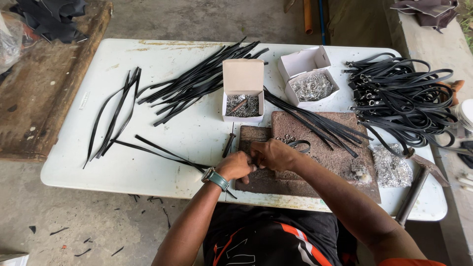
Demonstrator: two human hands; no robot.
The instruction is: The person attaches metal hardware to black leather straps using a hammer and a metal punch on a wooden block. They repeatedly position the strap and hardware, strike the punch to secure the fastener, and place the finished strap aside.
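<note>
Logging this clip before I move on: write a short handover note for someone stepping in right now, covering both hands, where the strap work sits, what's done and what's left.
Left hand: closed, pinching a small piece on the stone slab, wristwatch on that arm.
Right hand: closed against the left on the same piece; what they grip is hidden.
Loose metal rings and a looped black strap lie just beyond the hands. A punch lies left of the slab, a hammer to its right.
Done: a heap of finished buckled straps at the far right.
Left: plain black strips, two open boxes of metal fittings.
</note>
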